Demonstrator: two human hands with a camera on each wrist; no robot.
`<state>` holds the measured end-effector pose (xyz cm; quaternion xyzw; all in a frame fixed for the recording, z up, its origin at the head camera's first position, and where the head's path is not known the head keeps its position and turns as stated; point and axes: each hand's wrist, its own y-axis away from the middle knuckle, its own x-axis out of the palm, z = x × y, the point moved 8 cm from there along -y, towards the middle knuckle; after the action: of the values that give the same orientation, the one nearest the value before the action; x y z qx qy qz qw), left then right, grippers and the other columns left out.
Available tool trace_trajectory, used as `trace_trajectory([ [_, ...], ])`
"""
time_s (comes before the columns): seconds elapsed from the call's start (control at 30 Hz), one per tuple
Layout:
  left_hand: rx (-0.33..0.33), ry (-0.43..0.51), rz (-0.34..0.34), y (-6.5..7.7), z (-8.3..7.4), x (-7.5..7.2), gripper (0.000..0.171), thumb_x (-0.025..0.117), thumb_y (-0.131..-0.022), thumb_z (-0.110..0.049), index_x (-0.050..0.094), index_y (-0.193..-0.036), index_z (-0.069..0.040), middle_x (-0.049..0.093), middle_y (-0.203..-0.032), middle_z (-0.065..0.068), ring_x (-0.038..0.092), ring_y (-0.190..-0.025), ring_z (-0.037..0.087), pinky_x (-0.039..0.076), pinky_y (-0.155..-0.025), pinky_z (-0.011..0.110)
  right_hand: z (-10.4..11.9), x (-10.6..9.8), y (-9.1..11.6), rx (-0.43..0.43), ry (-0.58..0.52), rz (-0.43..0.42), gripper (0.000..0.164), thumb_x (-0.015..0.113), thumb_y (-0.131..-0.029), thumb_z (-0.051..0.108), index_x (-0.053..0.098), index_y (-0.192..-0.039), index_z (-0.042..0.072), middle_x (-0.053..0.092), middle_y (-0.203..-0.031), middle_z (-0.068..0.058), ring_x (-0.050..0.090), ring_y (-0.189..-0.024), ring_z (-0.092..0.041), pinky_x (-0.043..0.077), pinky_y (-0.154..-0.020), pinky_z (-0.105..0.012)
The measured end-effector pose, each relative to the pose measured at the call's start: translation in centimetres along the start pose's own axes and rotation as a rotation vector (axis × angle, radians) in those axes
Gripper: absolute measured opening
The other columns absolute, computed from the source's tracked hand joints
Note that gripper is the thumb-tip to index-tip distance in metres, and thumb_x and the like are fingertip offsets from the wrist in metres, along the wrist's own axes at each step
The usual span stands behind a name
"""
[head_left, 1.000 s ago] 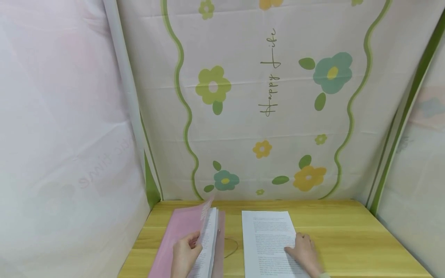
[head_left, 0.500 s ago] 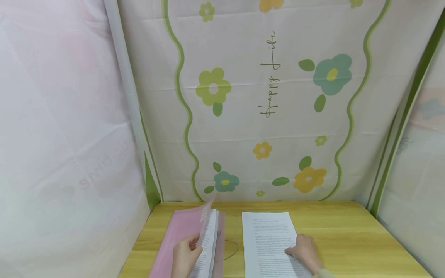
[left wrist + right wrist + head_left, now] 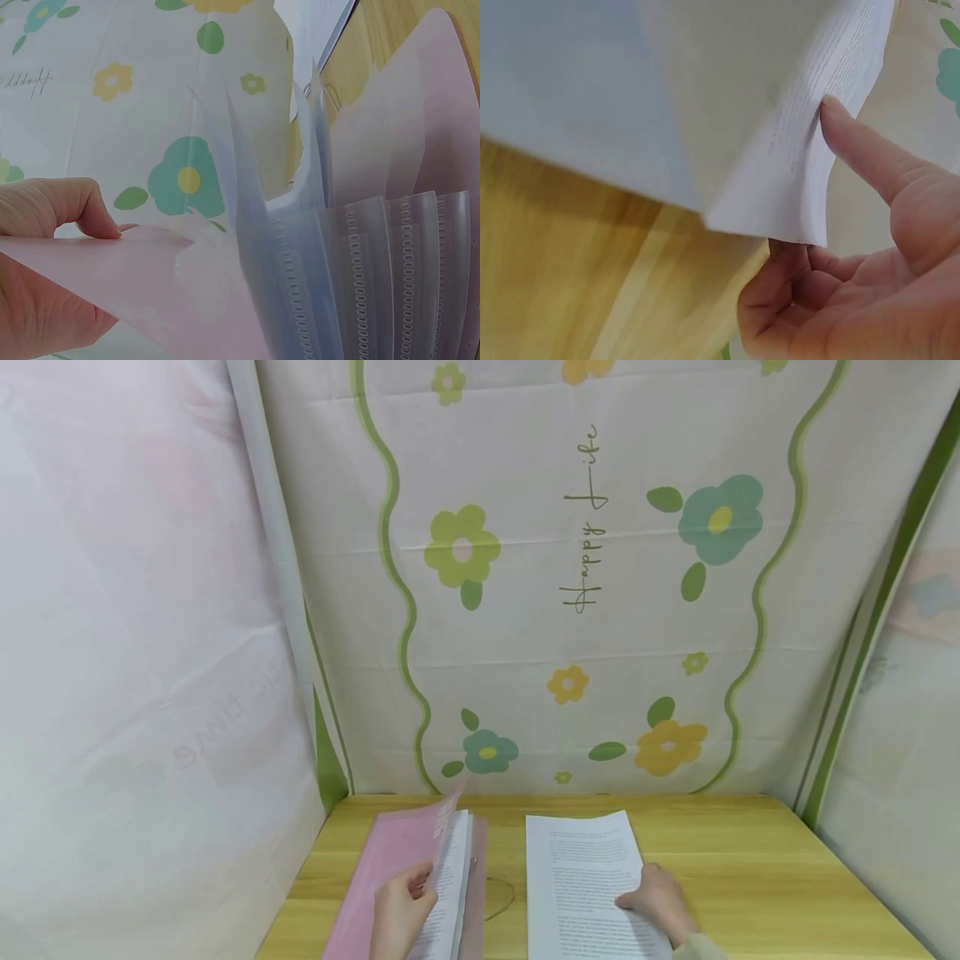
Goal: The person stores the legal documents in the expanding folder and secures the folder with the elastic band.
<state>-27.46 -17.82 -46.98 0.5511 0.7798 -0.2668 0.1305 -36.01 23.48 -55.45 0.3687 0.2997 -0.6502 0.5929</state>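
My left hand [image 3: 401, 906] pinches the raised front cover of a pink folder [image 3: 378, 856] on the left of the table. In the left wrist view, the thumb and fingers grip the cover's edge, and clear plastic sleeves [image 3: 360, 277] fan out beside it. Printed pages [image 3: 450, 881] show inside the folder. To the right lies a stack of printed paper [image 3: 581, 868]. My right hand [image 3: 660, 902] grips its right edge, thumb on the printed face and curled fingers beneath. In the right wrist view, the held edge of the paper [image 3: 772, 187] is lifted off the wood.
A thin cord loop [image 3: 501, 897] lies on the wooden table [image 3: 750, 868] between the folder and the paper. Behind the table hangs a flowered cloth [image 3: 525, 610], with a pale cloth wall [image 3: 150, 652] on the left and another [image 3: 907, 735] on the right.
The paper's far right corner has lifted and its far edge now bows, with the right hand gripping the side. My left hand and the folder cover have stayed about the same.
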Motion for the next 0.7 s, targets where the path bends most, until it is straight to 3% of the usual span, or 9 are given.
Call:
trace_trajectory([
  [0.17, 0.008, 0.011, -0.001, 0.04, -0.19, -0.14, 0.040, 0.063, -0.070, 0.003, 0.073, -0.109, 0.004, 0.077, -0.100, 0.018, 0.074, -0.082, 0.022, 0.061, -0.070, 0.026, 0.19, -0.12, 0.29, -0.025, 0.004, -0.008, 0.060, 0.086, -0.065, 0.025, 0.059, -0.103, -0.013, 0.067, -0.088, -0.017, 0.062, -0.075, -0.026, 0.053, -0.068, -0.042],
  [0.3, 0.011, 0.009, 0.002, 0.01, -0.30, -0.20, 0.040, 0.063, -0.070, 0.003, 0.072, -0.110, 0.005, 0.076, -0.100, 0.018, 0.074, -0.082, 0.022, 0.061, -0.070, 0.026, 0.22, -0.05, 0.55, -0.040, 0.000, -0.003, 0.073, 0.085, -0.068, 0.028, 0.050, -0.114, -0.017, 0.065, -0.097, -0.024, 0.064, -0.082, -0.034, 0.054, -0.071, -0.047],
  [0.43, 0.012, 0.007, 0.007, 0.00, -0.46, -0.24, 0.041, 0.062, -0.071, 0.003, 0.072, -0.110, 0.005, 0.076, -0.101, 0.018, 0.075, -0.083, 0.023, 0.061, -0.071, 0.028, 0.10, 0.12, 0.66, -0.019, -0.009, 0.009, 0.077, 0.084, -0.069, 0.025, 0.045, -0.120, -0.020, 0.064, -0.097, -0.027, 0.064, -0.080, -0.033, 0.054, -0.067, -0.044],
  [0.57, 0.009, 0.005, 0.010, 0.02, -0.54, -0.26, 0.041, 0.062, -0.071, 0.003, 0.072, -0.110, 0.005, 0.076, -0.101, 0.018, 0.075, -0.083, 0.023, 0.061, -0.071, 0.029, 0.12, -0.05, 0.69, -0.011, -0.012, -0.003, 0.068, 0.081, -0.070, 0.016, 0.047, -0.118, -0.018, 0.064, -0.094, -0.025, 0.063, -0.077, -0.029, 0.053, -0.064, -0.041],
  [0.7, 0.010, 0.011, 0.015, 0.01, -0.65, -0.27, 0.041, 0.062, -0.071, 0.003, 0.071, -0.110, 0.006, 0.076, -0.101, 0.020, 0.075, -0.084, 0.025, 0.062, -0.072, 0.030, 0.07, -0.44, 0.72, -0.049, -0.001, -0.020, 0.048, 0.068, -0.077, 0.004, 0.050, -0.115, -0.018, 0.065, -0.097, -0.029, 0.064, -0.079, -0.032, 0.054, -0.065, -0.043],
])
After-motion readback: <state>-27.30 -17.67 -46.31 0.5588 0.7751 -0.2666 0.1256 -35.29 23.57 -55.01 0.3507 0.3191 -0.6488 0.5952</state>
